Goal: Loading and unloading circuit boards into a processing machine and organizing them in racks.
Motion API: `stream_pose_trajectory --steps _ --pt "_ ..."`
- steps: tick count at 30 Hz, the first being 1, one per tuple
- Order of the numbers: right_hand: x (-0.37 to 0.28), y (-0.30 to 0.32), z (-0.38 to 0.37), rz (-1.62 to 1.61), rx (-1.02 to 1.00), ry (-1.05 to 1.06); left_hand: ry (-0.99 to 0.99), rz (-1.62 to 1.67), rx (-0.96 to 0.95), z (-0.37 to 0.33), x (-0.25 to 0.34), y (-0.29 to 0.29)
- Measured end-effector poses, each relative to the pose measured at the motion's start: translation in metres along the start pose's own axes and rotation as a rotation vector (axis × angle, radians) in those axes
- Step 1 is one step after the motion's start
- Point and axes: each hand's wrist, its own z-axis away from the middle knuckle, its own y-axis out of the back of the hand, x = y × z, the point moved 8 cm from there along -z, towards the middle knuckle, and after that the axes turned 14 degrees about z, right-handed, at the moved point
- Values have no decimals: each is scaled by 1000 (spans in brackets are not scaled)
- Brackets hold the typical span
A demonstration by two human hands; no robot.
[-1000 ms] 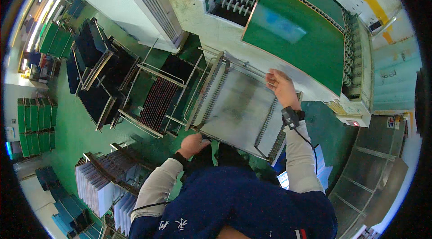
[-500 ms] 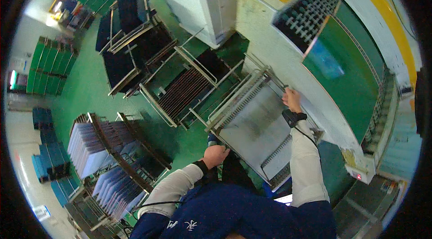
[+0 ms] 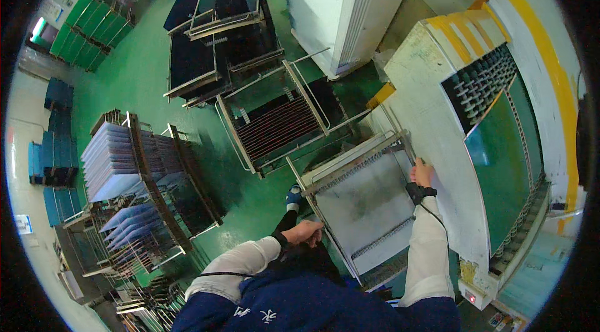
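The right hand point(image 3: 422, 172) rests on the far right corner of a grey metal rack frame point(image 3: 365, 204), its fingers curled over the frame's upper edge beside the pale machine housing point(image 3: 431, 113); the grip looks closed around the rail, though the fingertips are too small to make out. The left hand point(image 3: 304, 232) holds the frame's near left edge with a closed grip, fingers wrapped on the side rail. The frame lies tilted between the two hands, just in front of the person's body, its right side against the machine with the green panel point(image 3: 503, 169).

Against the earlier pictures, the view has swung left and down: the green floor point(image 3: 144, 75) and the wheeled racks point(image 3: 281, 122) of dark plates fill more of the picture, and the machine sits further right. The frame has come lower and nearer the body. Both hands keep the same places on it, right at the far corner, left on the near edge.

Stacks of pale sheets point(image 3: 115, 160) stand in carts at the left.
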Motion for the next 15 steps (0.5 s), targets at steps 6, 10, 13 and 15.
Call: stream_pose_trajectory --steps 6,10,13,15 --pt "8 11 -27 432 183 146 -654 -1056 153 22 65 -16" --pt "-6 17 -6 713 381 369 -607 -1174 78 18 53 -18" --pt "-25 16 10 863 337 324 -440 -1169 67 5 38 -9" --pt "-61 15 35 988 434 375 -481 -1135 75 12 41 -10"
